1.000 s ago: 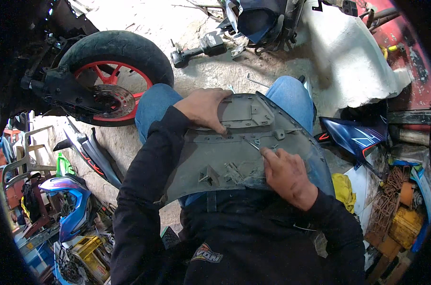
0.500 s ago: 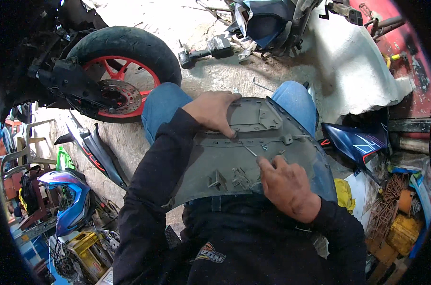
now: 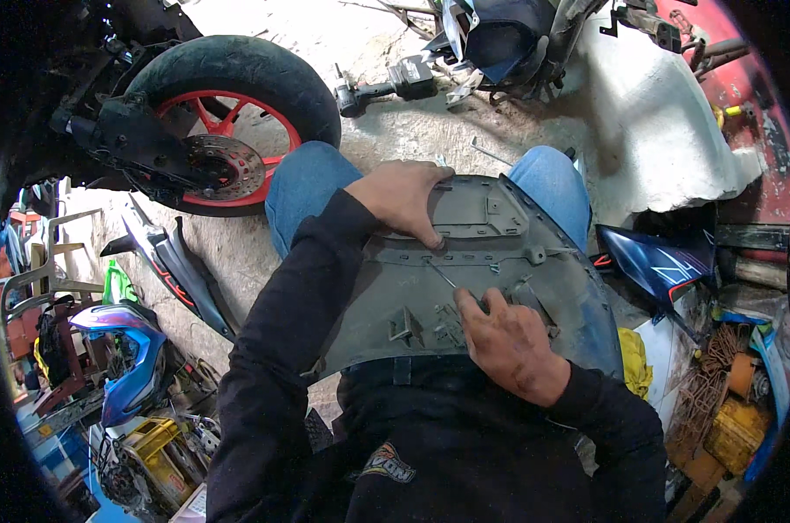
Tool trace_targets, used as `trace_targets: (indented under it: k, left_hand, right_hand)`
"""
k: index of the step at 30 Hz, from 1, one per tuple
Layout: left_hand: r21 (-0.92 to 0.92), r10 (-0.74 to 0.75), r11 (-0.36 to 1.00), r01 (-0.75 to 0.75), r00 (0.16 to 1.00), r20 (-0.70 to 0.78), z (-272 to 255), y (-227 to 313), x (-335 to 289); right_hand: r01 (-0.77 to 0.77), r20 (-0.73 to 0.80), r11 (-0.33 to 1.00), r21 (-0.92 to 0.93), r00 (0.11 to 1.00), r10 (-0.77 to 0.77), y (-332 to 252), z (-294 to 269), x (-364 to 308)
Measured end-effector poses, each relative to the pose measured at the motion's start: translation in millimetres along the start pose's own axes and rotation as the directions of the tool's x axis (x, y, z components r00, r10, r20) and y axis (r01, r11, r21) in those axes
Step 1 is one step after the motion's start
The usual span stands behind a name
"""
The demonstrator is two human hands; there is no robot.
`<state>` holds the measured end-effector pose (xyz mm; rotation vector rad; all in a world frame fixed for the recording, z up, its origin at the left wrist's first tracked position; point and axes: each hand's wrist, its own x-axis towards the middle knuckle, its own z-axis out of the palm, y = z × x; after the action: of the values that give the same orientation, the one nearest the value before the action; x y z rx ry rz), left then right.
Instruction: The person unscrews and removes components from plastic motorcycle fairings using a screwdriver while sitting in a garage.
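Note:
A dark grey plastic motorcycle fairing panel (image 3: 369,301) lies across my lap, its inner side with ribs, slots and clips facing up. My left hand (image 3: 402,200) grips it near the far edge, thumb on the inner face and fingertips over a raised section. In my right hand (image 3: 515,349) is a thin metal rod tool (image 3: 438,273), its handle end hidden by the fingers. The tool's tip is at the row of slots, close below my left thumb. A small loose-looking bit (image 3: 494,268) sits on the panel right of the tip.
A motorcycle wheel (image 3: 229,52) with a red rim stands at the far left. A cordless impact wrench (image 3: 386,87) lies on the floor ahead. Body panels lie left and right, including a dark blue one (image 3: 652,261). A yellow cloth (image 3: 634,362) is beside the lap panel.
My right hand has shifted left, and the tool's tip has moved left along the row of slots. My left hand keeps its hold. The whole view has shifted slightly.

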<state>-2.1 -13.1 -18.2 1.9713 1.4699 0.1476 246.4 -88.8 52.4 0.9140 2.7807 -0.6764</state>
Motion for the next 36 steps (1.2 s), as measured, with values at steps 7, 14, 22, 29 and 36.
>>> trace_targets:
  k: [7,14,22,29,36]
  left_hand:
    - [-0.003,0.008,1.000,-0.008,1.000,-0.012,-0.8,2.7,0.0]
    - [0.006,0.002,1.000,-0.001,1.000,-0.010,3.4,1.8,4.0]
    - [0.031,-0.005,0.999,0.006,0.999,-0.036,-5.2,12.0,2.2]
    - [-0.032,0.000,1.000,0.002,0.999,0.054,-7.5,6.1,13.2]
    - [-0.055,-0.045,0.997,0.051,0.994,0.097,-8.9,1.9,16.9]
  right_hand:
    - [0.001,-0.035,1.000,0.026,0.999,0.000,3.2,8.0,-3.8]
    - [-0.039,-0.186,0.996,0.085,0.981,0.054,10.0,23.4,-3.9]
    - [-0.123,-0.222,0.974,0.190,0.961,0.164,13.9,7.3,25.7]
    - [-0.120,-0.066,0.986,0.119,0.989,0.129,25.8,-27.4,57.1]
    - [0.081,-0.195,0.997,-0.001,0.978,-0.079,34.8,-10.1,24.0]
